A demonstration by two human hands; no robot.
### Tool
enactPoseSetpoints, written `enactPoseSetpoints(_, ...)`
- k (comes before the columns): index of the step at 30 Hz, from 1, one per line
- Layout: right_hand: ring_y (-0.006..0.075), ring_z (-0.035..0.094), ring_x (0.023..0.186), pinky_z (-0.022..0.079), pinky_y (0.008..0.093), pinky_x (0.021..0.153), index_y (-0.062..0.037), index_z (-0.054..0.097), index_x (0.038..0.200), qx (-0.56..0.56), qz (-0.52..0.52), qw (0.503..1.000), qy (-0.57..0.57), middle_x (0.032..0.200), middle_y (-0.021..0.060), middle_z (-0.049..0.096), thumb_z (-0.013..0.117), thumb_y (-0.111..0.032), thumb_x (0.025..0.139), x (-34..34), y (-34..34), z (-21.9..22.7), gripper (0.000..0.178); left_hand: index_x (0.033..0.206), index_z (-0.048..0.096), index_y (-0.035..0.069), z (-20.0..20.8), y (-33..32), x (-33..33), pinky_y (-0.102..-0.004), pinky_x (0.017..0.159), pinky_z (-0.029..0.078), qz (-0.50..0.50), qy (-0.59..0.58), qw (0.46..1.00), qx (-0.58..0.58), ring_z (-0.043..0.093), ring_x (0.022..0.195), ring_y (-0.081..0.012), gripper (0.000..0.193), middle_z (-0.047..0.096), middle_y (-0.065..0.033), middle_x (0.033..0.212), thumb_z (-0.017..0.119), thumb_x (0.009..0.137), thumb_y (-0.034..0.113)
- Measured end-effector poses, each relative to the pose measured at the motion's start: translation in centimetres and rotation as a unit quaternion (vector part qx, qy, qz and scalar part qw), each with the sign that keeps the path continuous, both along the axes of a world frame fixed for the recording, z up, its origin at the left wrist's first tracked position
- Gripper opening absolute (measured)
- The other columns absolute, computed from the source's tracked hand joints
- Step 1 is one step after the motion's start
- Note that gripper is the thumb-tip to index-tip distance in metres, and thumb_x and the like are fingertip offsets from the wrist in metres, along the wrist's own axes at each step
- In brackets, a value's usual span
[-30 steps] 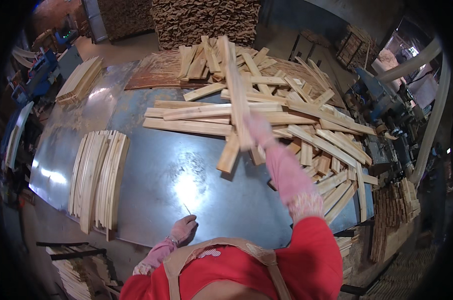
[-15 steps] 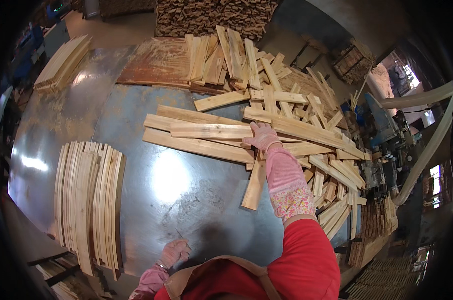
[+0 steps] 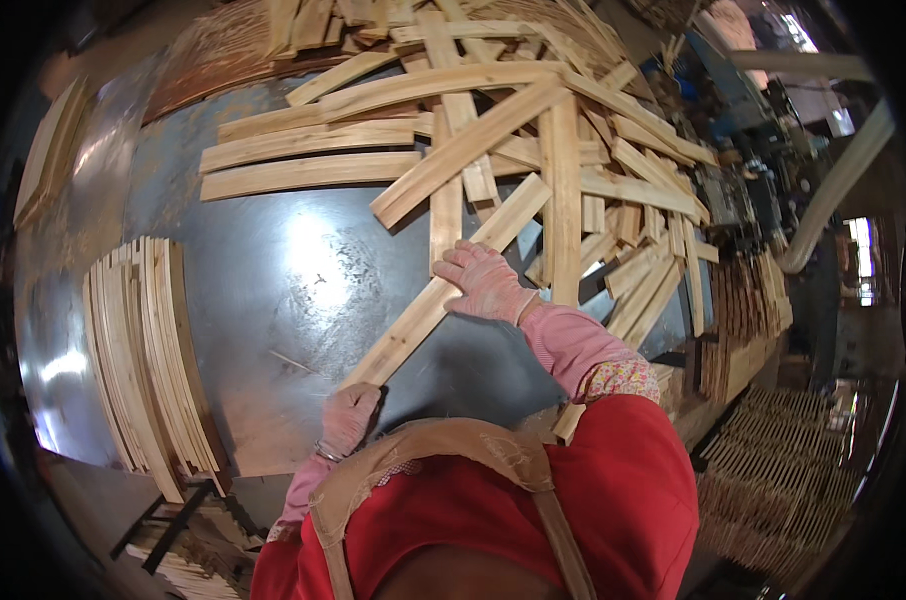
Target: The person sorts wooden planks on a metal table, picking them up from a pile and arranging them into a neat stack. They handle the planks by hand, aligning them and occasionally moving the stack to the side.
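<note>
Working over a wide metal-topped table point(image 3: 248, 300), with a jumbled pile of loose boards point(image 3: 563, 200) along its far and right parts and a tight row of boards point(image 3: 138, 350) at its left. Handling 1 narrow pale board point(image 3: 403, 340), slanted from the pile's near edge toward the person. Should prove fairly light, stiff, dry rather than slippery, hard to break but perhaps splintery; best taken across both edges, with 1 hand past the middle and 1 at the near end. Gripping it across its width with the right hand point(image 3: 488, 285). Touching the near end with the left hand point(image 3: 349, 418), cannot tell if closed round it. Lying near those knuckles, thin as a splinter: 1 slim stick point(image 3: 291, 359), cannot tell if held
</note>
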State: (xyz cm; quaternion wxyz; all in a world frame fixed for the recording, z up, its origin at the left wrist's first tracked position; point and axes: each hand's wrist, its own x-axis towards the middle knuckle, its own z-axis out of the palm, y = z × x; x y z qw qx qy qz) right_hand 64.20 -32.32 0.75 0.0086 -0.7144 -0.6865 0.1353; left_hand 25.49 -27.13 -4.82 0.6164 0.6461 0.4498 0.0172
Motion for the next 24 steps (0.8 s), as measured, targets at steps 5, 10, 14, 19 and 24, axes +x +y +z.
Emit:
enactPoseSetpoints(5, 0.0403, 0.055, 0.138, 0.041, 0.0524, 0.119, -0.0089, 0.062, 0.144, 0.152, -0.342, 0.909, -0.182, 0.146, 0.0212, 0.062, 0.08, -0.046, 0.084, 8.5, -3.1, 1.1, 0.073, 0.147, 0.056, 0.004, 2.3, -0.6, 6.3, -0.0474, 0.112, 0.049, -0.167, 0.058, 0.86, 0.479, 0.065, 0.125, -0.0368, 0.083, 0.07, -0.0203, 0.129, 0.086, 0.083, 0.048)
enactPoseSetpoints(10, 0.0422, 0.021, 0.164, 0.02, 0.0531, 0.132, -0.0122, 0.034, 0.171, 0.06, -0.519, 0.848, -0.093, 0.176, 0.0213, 0.031, 0.069, -0.074, 0.088, 15.4, -6.0, -0.3, 0.109, 0.157, 0.04, 0.005, 1.0, -2.4, 8.0, -0.0502, 0.115, 0.046, -0.228, 0.197, 0.931, 0.206, 0.061, 0.132, -0.0403, 0.102, 0.066, -0.0213, 0.137, 0.088, 0.078, 0.047)
enactPoseSetpoints(14, 0.0433, 0.028, 0.162, 0.025, 0.0487, 0.132, -0.016, 0.032, 0.172, 0.02, -0.497, 0.865, -0.072, 0.175, 0.0233, 0.031, 0.071, -0.074, 0.085, 19.1, -7.0, 0.1, 0.111, 0.141, 0.061, 0.005, 4.5, -3.0, 1.3, -0.0483, 0.1, 0.056, -0.067, 0.196, 0.961, 0.182, 0.07, 0.114, -0.04, 0.078, 0.073, -0.0229, 0.123, 0.091, 0.08, 0.043)
enactPoseSetpoints(19, 0.046, 0.06, 0.137, 0.05, 0.0492, 0.114, -0.016, 0.037, 0.169, -0.058, -0.484, 0.872, -0.051, 0.158, 0.0291, 0.053, 0.082, -0.044, 0.082, 18.4, -5.9, 3.0, 0.102, 0.125, 0.07, 0.003, 1.5, -1.6, -9.4, -0.047, 0.086, 0.06, 0.212, 0.231, 0.931, 0.184, 0.073, 0.099, -0.0337, 0.06, 0.075, -0.0184, 0.11, 0.088, 0.086, 0.045)
enactPoseSetpoints(24, 0.0354, 0.073, 0.116, 0.059, 0.0403, 0.1, 0.0018, 0.054, 0.152, 0.045, -0.498, 0.829, 0.251, 0.126, 0.0271, 0.074, 0.077, -0.028, 0.088, 10.6, -8.0, 6.5, 0.075, 0.133, 0.069, 0.008, 4.5, 5.6, -16.9, -0.0489, 0.107, 0.049, 0.089, 0.605, 0.709, 0.351, 0.063, 0.123, -0.0315, 0.057, 0.065, -0.016, 0.131, 0.083, 0.09, 0.044)
